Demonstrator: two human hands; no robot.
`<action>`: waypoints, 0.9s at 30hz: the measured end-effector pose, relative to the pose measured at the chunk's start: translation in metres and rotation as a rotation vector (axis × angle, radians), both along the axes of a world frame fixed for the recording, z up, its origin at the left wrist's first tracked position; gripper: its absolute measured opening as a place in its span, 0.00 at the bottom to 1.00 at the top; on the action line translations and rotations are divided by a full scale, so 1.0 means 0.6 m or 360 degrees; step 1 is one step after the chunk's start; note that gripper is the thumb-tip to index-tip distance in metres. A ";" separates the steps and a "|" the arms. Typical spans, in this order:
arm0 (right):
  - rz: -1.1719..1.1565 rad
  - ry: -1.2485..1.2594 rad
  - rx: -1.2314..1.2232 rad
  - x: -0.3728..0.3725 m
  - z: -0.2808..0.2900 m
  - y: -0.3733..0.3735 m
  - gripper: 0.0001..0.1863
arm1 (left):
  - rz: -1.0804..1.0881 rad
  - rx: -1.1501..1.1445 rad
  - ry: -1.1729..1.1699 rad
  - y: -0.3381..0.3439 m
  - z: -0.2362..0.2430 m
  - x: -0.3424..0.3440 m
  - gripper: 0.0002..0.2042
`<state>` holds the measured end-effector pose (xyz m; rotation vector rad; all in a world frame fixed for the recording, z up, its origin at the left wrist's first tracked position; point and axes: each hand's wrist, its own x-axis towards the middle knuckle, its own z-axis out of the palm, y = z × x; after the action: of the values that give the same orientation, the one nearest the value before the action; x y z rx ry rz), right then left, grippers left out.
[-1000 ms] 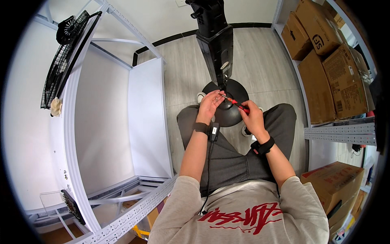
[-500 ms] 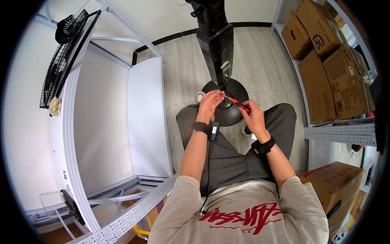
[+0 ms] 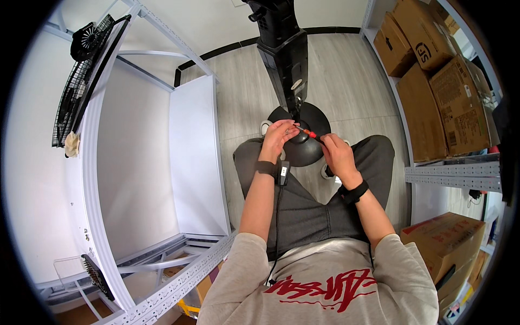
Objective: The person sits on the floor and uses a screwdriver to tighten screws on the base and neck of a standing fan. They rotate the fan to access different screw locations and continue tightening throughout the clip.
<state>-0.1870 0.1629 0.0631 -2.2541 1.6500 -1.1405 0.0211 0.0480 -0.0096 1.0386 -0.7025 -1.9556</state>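
Note:
A black column (image 3: 283, 59) with a small silver fitting near its lower end stands on a round black base (image 3: 307, 151) between my bent legs. My right hand (image 3: 338, 154) is closed round the handle of a red-and-black screwdriver (image 3: 310, 133), whose metal shaft points up-left toward the column's bottom. My left hand (image 3: 275, 138) is pinched at that shaft's tip, just below the column's lower end; whatever is between its fingertips is too small to make out.
A white metal rack (image 3: 197, 157) is on my left, with black wire grilles (image 3: 76, 100) on its upper part. Cardboard boxes (image 3: 420, 108) fill shelves on my right, with another box (image 3: 439, 244) lower down. Grey tiled flooring (image 3: 333, 76) lies beyond the base.
My right hand has turned over the screwdriver handle, hiding more of it. The surroundings have shifted slightly in the picture. My left hand stays at the screwdriver's tip.

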 end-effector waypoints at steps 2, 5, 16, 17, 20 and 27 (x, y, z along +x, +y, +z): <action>-0.0109 -0.0221 0.0148 0.002 -0.008 0.003 0.10 | -0.0005 -0.0007 0.0082 0.001 0.002 -0.001 0.12; -0.0267 -0.0499 0.0311 0.001 -0.014 0.003 0.11 | 0.0009 -0.0061 0.0227 0.002 0.013 -0.011 0.16; -0.0419 -0.0698 0.0248 0.021 0.051 -0.028 0.13 | 0.0495 -0.0052 0.0266 -0.027 -0.029 -0.002 0.17; -0.0424 -0.0669 0.0233 0.021 0.050 -0.031 0.12 | 0.0541 -0.0053 0.0198 -0.025 -0.023 -0.012 0.19; -0.0409 -0.0622 0.0191 0.025 0.043 -0.040 0.12 | 0.0534 -0.0211 0.0069 -0.018 -0.001 -0.031 0.25; -0.0419 -0.0461 0.0077 0.046 0.050 -0.057 0.12 | 0.0263 -0.0213 0.0014 -0.019 0.024 -0.042 0.28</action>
<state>-0.1594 0.1287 0.0931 -1.7772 1.8621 -1.3896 -0.0040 0.0368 0.0047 0.9743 -0.7096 -1.7467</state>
